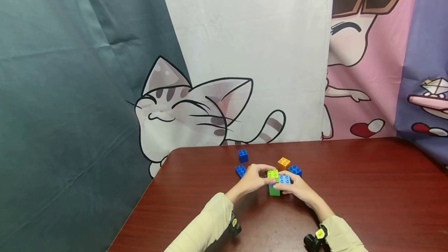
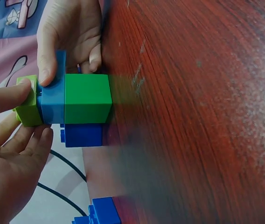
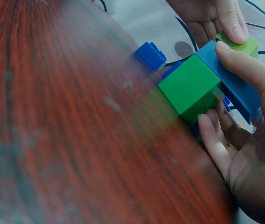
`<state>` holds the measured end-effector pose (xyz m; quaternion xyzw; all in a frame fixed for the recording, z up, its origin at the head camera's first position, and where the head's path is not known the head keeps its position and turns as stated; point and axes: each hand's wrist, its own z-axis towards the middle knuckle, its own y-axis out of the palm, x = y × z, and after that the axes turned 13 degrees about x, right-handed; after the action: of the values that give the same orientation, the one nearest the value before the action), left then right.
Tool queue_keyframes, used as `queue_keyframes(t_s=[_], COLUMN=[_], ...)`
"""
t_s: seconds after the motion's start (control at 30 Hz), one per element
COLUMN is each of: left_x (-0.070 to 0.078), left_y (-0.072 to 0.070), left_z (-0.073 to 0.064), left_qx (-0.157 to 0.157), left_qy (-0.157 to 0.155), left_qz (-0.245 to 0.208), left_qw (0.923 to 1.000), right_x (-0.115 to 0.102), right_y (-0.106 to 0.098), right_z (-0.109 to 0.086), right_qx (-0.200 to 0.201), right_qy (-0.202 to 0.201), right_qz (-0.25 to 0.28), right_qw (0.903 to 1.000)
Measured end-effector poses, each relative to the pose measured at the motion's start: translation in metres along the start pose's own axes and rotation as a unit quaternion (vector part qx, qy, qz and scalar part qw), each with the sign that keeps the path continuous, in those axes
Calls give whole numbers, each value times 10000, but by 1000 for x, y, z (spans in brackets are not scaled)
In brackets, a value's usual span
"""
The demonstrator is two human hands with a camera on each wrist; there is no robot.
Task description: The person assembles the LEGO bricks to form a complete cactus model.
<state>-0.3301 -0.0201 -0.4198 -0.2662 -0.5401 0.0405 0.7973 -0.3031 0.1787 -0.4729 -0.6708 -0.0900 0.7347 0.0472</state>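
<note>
My left hand [image 1: 252, 179] pinches a lime-green toy building brick [image 1: 272, 174] between thumb and fingers. It sits over one end of a longer light-blue brick [image 1: 285, 179], slightly tilted, with some blue studs showing between them in the left wrist view. My right hand [image 1: 301, 188] grips the light-blue brick, thumb on the near side and other fingers partly hidden behind. Under the light-blue brick stands a green brick [image 2: 88, 99], upright on the table. The light-blue brick's other end overhangs the green one toward my right hand.
Beyond my left hand lie two dark-blue bricks, one nearer [image 1: 240, 170] and one farther back [image 1: 243, 155]. An orange brick [image 1: 284, 163] and another blue brick [image 1: 295, 170] lie behind my right hand. The brown table [image 1: 367, 189] meets a printed curtain [image 1: 273, 49] at its back edge.
</note>
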Motion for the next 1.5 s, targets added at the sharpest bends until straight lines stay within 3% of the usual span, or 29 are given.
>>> queue_keyframes(t_s=[0.5,1.03,1.5], left_x=[4,4,4], left_y=[-3,3,4], left_z=[1,0,-1], left_qx=[82,141,102], left_qy=[-15,92,168], left_qz=[199,360,344], left_qw=[9998,9992,9992], right_x=[-2,-3,-6], right_y=[3,1,1], right_z=[3,1,-2], right_qx=[70,358,496], right_qy=[118,148,-72], right_qz=[-40,34,211], right_qw=[9999,9992,9985])
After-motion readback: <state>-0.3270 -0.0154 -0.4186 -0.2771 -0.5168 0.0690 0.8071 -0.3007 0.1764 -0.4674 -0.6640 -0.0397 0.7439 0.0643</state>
